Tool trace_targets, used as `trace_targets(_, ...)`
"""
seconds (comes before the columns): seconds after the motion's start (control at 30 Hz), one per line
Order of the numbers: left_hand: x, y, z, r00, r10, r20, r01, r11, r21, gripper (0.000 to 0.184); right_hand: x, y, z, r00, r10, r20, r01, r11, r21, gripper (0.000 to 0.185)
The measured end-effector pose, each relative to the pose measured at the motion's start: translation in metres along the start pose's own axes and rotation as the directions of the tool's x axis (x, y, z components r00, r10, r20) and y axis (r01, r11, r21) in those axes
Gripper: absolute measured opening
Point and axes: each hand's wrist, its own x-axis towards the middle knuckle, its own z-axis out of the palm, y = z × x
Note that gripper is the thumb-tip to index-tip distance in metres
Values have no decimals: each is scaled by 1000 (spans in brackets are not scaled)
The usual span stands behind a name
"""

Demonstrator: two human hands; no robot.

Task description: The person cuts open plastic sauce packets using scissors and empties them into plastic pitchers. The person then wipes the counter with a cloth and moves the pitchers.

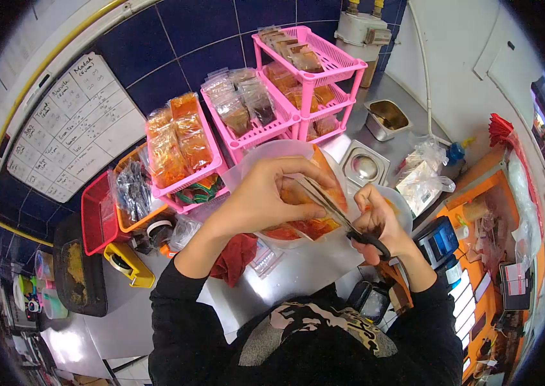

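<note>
My right hand (378, 222) is closed round the black handles of a pair of scissors (370, 242). Their metal blades point up and left, across to the fingers of my left hand (272, 190). That hand is curled on a clear packet of orange sauce (297, 193), partly hidden by the fingers and blades. Whether the blades are cutting into the plastic I cannot tell. Below and behind both hands is a translucent plastic tub (263, 153) with more orange-red sauce packets (285, 231) in it. A second pale tub (402, 207) is partly hidden behind my right hand.
Pink baskets (288, 122) of filled packets stand along the tiled wall. Beyond the tubs are a metal lid (363, 164) and a steel container (388, 119). A dark red cloth (234, 258) and a yellow tape dispenser (132, 264) lie to the left on the steel counter.
</note>
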Motion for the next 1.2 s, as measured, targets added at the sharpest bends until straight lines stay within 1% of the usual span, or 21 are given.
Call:
trace_targets(0.03, 0, 0, 1, 999, -46, 9, 46, 994, -98, 28, 1, 0, 0, 1000, 0, -1, 0, 1000, 1, 59)
trace_targets(0.07, 1, -2, 1, 999, -46, 10, 47, 994, -98, 28, 2, 0, 1, 999, -23, 40, 22, 1000, 12, 59)
trace_targets(0.13, 3, -7, 0, 995, 70, 65, -73, 996, 45, 29, 0, 0, 1, 996, -45, 80, 43, 999, 23, 59)
trace_targets(0.17, 3, -7, 0, 995, 69, 65, -72, 996, 45, 29, -1, 0, 1, 998, -9, 54, 7, 999, 41, 61)
trace_targets(0.23, 2, -7, -1, 994, -43, 101, 54, 992, -114, 29, -3, 1, 3, 999, 27, 28, -29, 998, 63, 63)
trace_targets(0.33, 3, -10, 1, 990, -89, 113, 102, 988, -118, 33, -3, 3, 7, 1000, 7, 19, -8, 998, 65, 69)
trace_targets(0.4, 3, -6, 7, 986, -104, 130, 121, 985, -126, 34, -3, 10, 12, 996, -87, 32, 81, 982, 170, 73)
trace_targets(0.47, 5, -7, 12, 982, -117, 148, 138, 981, -137, 35, -8, 16, 10, 995, -95, -18, 97, 986, 137, 73)
trace_targets(0.5, 7, -9, 14, 984, -79, 162, 103, 983, -150, 34, -11, 19, 8, 993, -103, -63, 109, 988, 105, 72)
trace_targets(0.57, 10, -9, 21, 982, -38, 183, 69, 984, -162, 33, -17, 23, 6, 987, -144, -69, 149, 985, 89, 72)
trace_targets(0.63, 16, -3, 32, 972, -47, 230, 111, 955, -275, 32, -21, 21, 3, 978, -194, -70, 199, 977, 70, 72)
trace_targets(0.67, 20, -2, 39, 971, -45, 236, 109, 958, -266, 32, -22, 19, 2, 973, -218, -81, 224, 972, 70, 72)
trace_targets(0.73, 29, 0, 53, 945, -27, 325, 28, 1000, 3, 34, -29, 18, -4, 967, -220, -128, 220, 975, -9, 73)
trace_targets(0.77, 33, 1, 57, 944, -24, 330, 21, 1000, 13, 34, -33, 18, -8, 964, -220, -150, 215, 975, -49, 73)
trace_targets(0.83, 45, 4, 62, 940, -75, 333, 84, 996, -12, 37, -33, 14, -13, 929, -303, -210, 314, 949, 20, 75)
trace_targets(0.9, 58, 9, 72, 932, -90, 352, 101, 995, -14, 37, -39, 10, -20, 947, -224, -231, 238, 971, 35, 77)
trace_targets(0.97, 70, 10, 85, 918, -117, 379, 137, 990, -27, 37, -41, 10, -25, 928, -285, -239, 326, 933, 152, 77)
trace_targets(1.0, 76, 8, 92, 908, -91, 408, 113, 993, -31, 36, -44, 11, -28, 920, -304, -249, 354, 915, 193, 77)
trace_targets(1.07, 87, 3, 103, 890, -72, 451, 102, 994, -43, 35, -55, 17, -41, 866, -347, -360, 410, 905, 115, 78)
trace_targets(1.13, 101, -6, 109, 878, -160, 452, 224, 970, -93, 37, -84, 30, -64, 850, -327, -413, 384, 921, 60, 78)
trace_targets(1.2, 114, -15, 114, 891, -192, 411, 238, 969, -63, 37, -110, 31, -80, 810, -314, -495, 449, 876, 178, 69)
